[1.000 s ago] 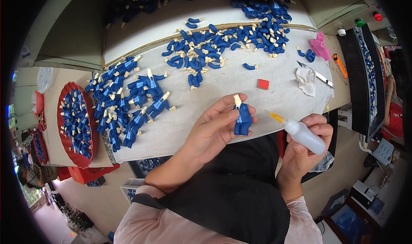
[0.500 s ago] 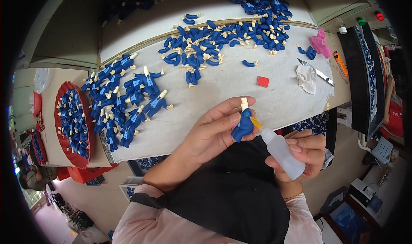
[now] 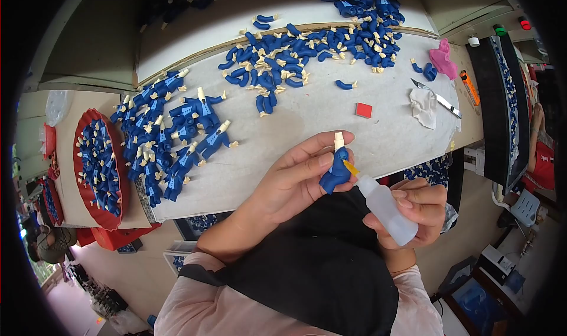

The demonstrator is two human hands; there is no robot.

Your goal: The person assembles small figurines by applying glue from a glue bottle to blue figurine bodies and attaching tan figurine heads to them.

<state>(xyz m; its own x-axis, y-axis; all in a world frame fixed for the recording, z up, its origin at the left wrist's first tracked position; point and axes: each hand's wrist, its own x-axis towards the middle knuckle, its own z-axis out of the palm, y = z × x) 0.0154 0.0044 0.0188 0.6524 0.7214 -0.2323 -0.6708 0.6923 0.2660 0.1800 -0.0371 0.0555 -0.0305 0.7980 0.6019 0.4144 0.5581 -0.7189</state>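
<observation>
Between the fingers and thumb of my left hand [image 3: 300, 173] is a blue figurine torso [image 3: 338, 173], its cream neck peg pointing up. My right hand [image 3: 420, 212] grips a translucent white squeeze bottle [image 3: 390, 214], tilted so its yellow tip [image 3: 351, 168] meets the side of the torso near the shoulder. Beyond my hands, loose blue figurine arms [image 3: 277, 58] with cream hands lie heaped on the table. To the left are several blue torsos [image 3: 189, 132], many with arms attached.
A red scalloped basket [image 3: 84, 209] of blue parts stands at the left. On the right of the table [image 3: 260, 159] lie a craft knife [image 3: 446, 104], crumpled white tissue [image 3: 423, 107], a pink cloth [image 3: 443, 59] and an orange-handled tool [image 3: 469, 88]. A small red block [image 3: 363, 110] sits mid-table. A person [image 3: 542, 159] appears far right.
The torso has turned slightly in my left hand, showing more of its shoulder side. The bottle's tip has shifted a little left and up, onto the torso.
</observation>
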